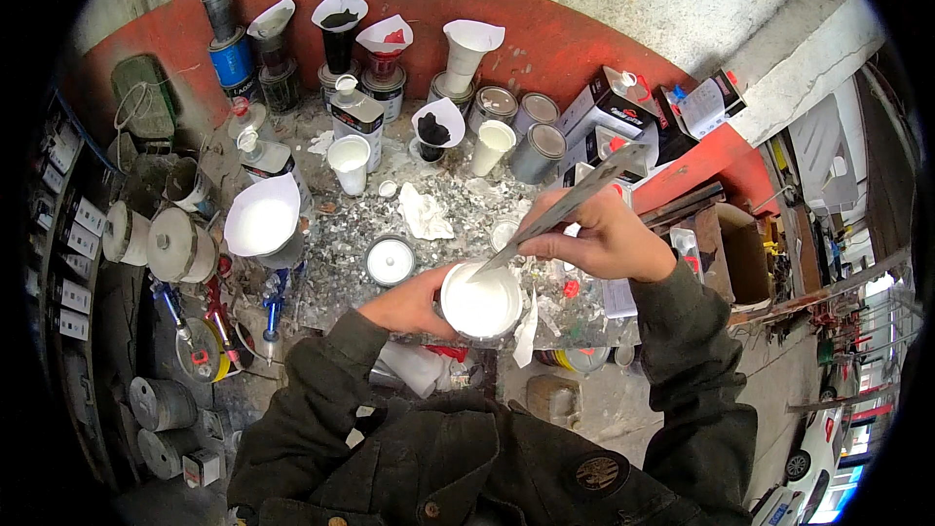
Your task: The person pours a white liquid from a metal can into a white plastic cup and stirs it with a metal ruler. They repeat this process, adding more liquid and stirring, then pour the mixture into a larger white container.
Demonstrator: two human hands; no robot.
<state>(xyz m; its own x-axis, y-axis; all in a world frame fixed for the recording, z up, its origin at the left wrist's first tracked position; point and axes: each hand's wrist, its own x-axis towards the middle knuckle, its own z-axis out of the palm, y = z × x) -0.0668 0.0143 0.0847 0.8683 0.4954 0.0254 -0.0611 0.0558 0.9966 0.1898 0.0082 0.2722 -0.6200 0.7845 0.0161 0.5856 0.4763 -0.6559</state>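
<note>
paint-spattered grey workbench (336, 278): stands vs. a red-and-white wall (531, 34), w/ metal tins (538, 156) & paper-lined cups (340, 47) along the back.
round white cup (517, 310): near bench's front edge, btwn the hands, white liquid (477, 310) inside; can't tell if it rests or is lifted.
left hand (409, 304): part-curled round cup's left side, gripping it; fingertips hidden.
right hand (599, 234): closed, thumb & fingers pinching long flat grey metal-looking stick (584, 190).
stick axis: slants from upper right to lower left, low end in cup; exact tip unclear.
cup vs. hands: lower left of right hand, approx. along the stick; left hand nearer, touching.
beside cup: round white-topped tin (391, 282), just upper left; crumpled white cloth or tissue (425, 212) farther back.
</note>
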